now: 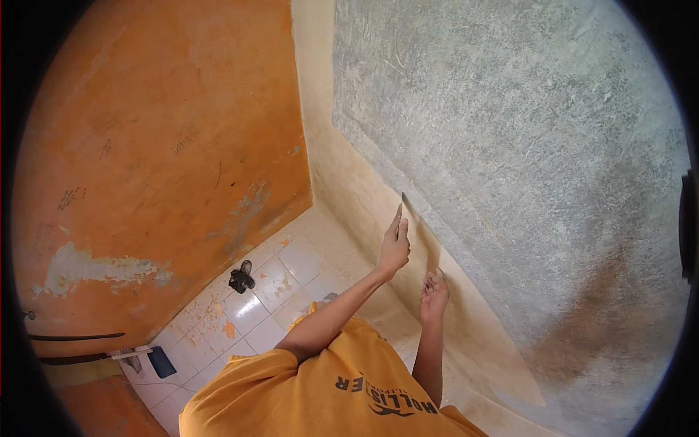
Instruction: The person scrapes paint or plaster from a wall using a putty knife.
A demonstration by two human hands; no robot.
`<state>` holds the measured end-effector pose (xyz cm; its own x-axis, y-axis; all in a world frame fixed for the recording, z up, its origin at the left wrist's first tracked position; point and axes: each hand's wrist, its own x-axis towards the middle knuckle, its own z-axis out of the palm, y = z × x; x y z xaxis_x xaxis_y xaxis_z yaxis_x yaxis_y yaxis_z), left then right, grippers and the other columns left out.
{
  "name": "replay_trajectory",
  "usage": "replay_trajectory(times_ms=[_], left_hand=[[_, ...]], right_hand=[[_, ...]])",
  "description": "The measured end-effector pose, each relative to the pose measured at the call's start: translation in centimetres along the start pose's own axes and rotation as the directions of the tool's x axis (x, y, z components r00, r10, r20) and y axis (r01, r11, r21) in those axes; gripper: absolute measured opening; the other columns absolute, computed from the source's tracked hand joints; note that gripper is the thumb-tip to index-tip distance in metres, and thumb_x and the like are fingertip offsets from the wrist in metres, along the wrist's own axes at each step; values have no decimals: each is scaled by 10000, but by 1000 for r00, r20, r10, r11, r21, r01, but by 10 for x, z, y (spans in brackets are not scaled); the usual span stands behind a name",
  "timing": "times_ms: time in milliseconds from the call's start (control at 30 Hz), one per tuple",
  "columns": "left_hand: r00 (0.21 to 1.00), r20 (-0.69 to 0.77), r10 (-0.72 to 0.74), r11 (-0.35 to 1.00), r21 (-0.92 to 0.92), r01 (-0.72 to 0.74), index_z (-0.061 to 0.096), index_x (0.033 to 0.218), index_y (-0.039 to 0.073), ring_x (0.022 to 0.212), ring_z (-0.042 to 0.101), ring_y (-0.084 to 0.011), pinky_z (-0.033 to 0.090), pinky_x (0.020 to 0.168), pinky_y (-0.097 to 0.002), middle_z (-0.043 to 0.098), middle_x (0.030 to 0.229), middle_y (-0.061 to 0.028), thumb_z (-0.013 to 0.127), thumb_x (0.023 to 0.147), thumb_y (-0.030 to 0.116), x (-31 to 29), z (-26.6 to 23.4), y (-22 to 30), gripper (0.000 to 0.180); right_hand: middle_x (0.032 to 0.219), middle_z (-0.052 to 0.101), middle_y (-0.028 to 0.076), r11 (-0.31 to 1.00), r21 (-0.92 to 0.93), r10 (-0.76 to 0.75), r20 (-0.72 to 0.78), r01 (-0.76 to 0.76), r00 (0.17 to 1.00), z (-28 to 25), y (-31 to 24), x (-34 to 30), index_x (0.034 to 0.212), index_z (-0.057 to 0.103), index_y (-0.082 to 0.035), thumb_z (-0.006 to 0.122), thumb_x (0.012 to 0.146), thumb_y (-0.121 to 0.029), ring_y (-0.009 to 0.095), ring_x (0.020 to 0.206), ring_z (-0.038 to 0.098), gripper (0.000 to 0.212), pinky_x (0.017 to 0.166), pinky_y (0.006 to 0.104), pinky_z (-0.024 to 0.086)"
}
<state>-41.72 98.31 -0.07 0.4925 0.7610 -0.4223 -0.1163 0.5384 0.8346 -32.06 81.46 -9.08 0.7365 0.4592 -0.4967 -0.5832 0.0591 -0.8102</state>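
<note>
My left hand point(394, 247) is raised in front of the wall, its index finger stretched upward and the fingers closed around a thin scraper point(405, 199). The tool shows edge-on as a short dark strip just past the fingertips, by the lower edge of the grey coating point(466, 182); its handle is hidden in the hand. Lower and to the right, my right hand point(435, 293) is beside the cream part of the wall point(364, 171). Its fingers are loosely bent and slightly apart, with nothing visible in them.
An orange wall point(182, 146) with peeled patches meets the cream wall in a corner at left. Paint flakes point(229, 329) lie on white floor tiles point(268, 335). A dark lumpy object point(242, 277) and a dark blue dustpan-like thing point(162, 362) sit by the orange wall.
</note>
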Motion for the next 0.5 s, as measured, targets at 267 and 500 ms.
replay_trajectory(times_ms=[267, 500], left_hand=[[999, 36, 34, 999, -36, -33, 288, 1586, 262, 444, 322, -50, 265, 376, -223, 323, 580, 68, 441, 1073, 429, 13, -16, 4, 561], [994, -49, 100, 993, 62, -97, 308, 1584, 200, 449, 349, -64, 338, 395, -258, 336, 575, 59, 398, 1082, 410, 27, -19, -6, 552]], right_hand=[[1356, 584, 86, 999, 5, -34, 63, 34, 997, 6, -14, -10, 1432, 508, -61, 521, 1020, -362, 137, 959, 553, 511, 830, 260, 457], [1420, 555, 69, 1000, 8, -25, 63, 24, 998, 5, -15, -22, 1486, 451, -81, 497, 1032, -342, 140, 974, 554, 526, 847, 261, 440]])
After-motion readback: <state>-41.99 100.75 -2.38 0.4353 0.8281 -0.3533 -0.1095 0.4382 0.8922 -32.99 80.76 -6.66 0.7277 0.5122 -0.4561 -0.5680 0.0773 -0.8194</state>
